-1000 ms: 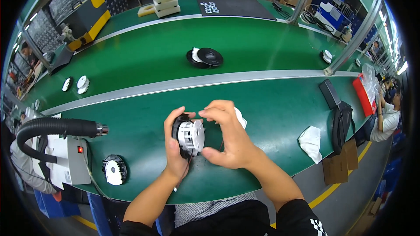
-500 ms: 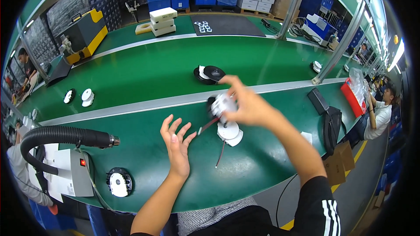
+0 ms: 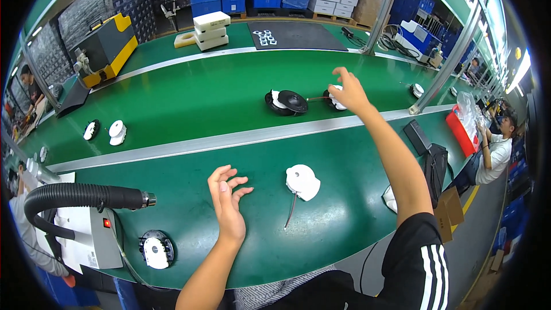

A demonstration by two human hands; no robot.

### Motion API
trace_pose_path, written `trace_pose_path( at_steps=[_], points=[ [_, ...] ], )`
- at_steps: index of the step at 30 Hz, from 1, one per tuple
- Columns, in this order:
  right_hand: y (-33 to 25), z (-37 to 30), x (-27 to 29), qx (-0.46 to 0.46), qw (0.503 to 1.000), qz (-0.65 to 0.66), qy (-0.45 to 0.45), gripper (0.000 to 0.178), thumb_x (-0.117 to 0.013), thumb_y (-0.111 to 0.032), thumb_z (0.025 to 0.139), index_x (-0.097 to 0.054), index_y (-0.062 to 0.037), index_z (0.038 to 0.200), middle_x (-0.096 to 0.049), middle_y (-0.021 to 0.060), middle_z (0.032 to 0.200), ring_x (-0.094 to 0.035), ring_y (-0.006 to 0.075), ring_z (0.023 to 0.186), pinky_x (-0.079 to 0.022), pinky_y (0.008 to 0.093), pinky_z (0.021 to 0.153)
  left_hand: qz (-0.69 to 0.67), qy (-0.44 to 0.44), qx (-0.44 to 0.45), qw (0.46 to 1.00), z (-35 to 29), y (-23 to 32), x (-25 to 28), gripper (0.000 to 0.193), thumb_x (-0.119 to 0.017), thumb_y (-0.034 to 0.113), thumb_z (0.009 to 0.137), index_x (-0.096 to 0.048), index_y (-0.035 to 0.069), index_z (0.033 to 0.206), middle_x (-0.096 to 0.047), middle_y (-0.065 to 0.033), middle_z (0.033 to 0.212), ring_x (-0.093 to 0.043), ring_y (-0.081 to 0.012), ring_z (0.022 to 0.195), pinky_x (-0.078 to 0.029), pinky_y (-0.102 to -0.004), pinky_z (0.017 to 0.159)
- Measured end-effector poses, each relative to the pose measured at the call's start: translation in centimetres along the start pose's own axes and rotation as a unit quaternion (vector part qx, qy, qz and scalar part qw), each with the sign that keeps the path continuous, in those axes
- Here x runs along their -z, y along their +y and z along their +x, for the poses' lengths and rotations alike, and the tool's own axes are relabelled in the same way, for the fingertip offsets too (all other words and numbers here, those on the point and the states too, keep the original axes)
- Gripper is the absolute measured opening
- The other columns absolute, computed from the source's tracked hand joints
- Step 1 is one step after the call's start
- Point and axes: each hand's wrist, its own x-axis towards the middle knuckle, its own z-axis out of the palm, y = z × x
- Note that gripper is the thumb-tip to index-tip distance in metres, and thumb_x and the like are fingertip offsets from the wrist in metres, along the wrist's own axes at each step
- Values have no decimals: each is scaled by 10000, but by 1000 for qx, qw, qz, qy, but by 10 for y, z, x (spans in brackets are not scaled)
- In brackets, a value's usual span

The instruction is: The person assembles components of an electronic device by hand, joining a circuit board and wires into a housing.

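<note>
My right hand (image 3: 351,93) reaches over the green conveyor belt, with its fingers and thumb apart. Just under the thumb lies a round white-and-black part (image 3: 338,99), partly covered by the hand, its thin wire stretching left. Whether the thumb still touches it, I cannot tell. Above the near bench hovers my left hand (image 3: 229,204), empty, with loosely curled, separated fingers. To its right a white round part (image 3: 302,182) rests on the bench, a thin wire trailing toward me. A black-rimmed white part (image 3: 156,251) sits at the bench's lower left.
A unit with a black disc (image 3: 291,101) rides the belt (image 3: 218,92), with white parts farther left and right. A metal rail (image 3: 229,140) divides belt from bench. At left a black flexible hose (image 3: 86,192) arches over a grey box. A red bin (image 3: 462,129) stands right, near a seated co-worker.
My right hand has carried the white-and-black part from the bench to the belt, and its fingers have opened. The black-disc unit has shifted right. My left hand has hardly moved.
</note>
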Motion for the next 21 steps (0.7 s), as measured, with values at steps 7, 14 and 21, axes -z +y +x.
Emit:
trace_pose_path(
  at_steps=[7, 14, 21],
  points=[
    [-55, -133, 68, 127, 990, 54, -9, 348, -699, -162, 774, -595, -57, 1089, -561, 79, 778, -540, 236, 677, -410, 363, 633, 152, -91, -131, 975, 10, -2, -7, 422, -567, 74, 916, -438, 40, 1317, -430, -144, 1326, -513, -235, 1109, -478, -379, 918],
    [-32, -151, 90, 89, 991, 83, 64, 210, -684, -125, 772, -609, -76, 962, -615, 79, 791, -581, 266, 701, -390, 382, 639, 469, -238, -231, 819, 119, 4, -133, 681, -718, 189, 782, -413, 110, 1385, -457, -233, 1340, -442, -388, 1294, -367, -466, 1084],
    [-20, -166, 79, 150, 982, 117, 20, 157, -701, -178, 781, -614, -95, 882, -553, 54, 726, -584, 226, 695, -409, 376, 644, 717, -284, -129, 624, 220, -49, -219, 1026, -828, 538, 623, -351, 278, 1494, -330, -243, 1503, -323, -456, 1389, -304, -515, 1149]
  ],
)
